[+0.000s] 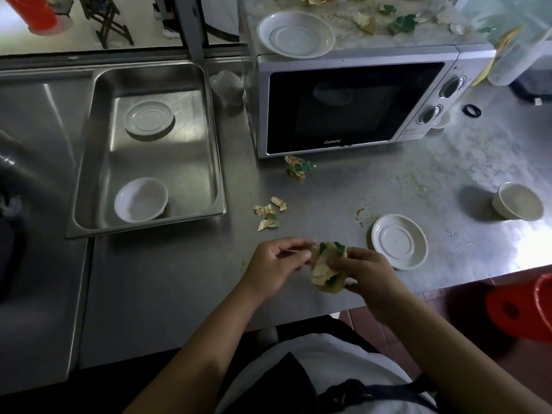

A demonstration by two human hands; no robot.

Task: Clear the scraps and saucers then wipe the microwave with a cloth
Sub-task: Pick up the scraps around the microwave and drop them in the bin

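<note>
My right hand (369, 274) grips a bunch of crumpled yellow-green scraps (325, 268) over the steel counter's front edge. My left hand (276, 264) is beside it, fingertips pinching at the bunch's left side. More scraps (270, 213) lie loose on the counter, another clump (297, 167) lies in front of the silver microwave (343, 106), and several litter its top (400, 23). A white saucer (399, 241) sits right of my hands, one (295, 34) rests on the microwave, and a saucer (149, 119) and small bowl (140, 200) lie in the steel tray (219, 162).
A small white bowl (516, 201) stands at the counter's right. A black ring (472, 110) lies right of the microwave, a clear plastic container (516, 55) behind it. A crumpled clear cup (227, 88) sits between tray and microwave. A red stool (525, 303) stands below the counter.
</note>
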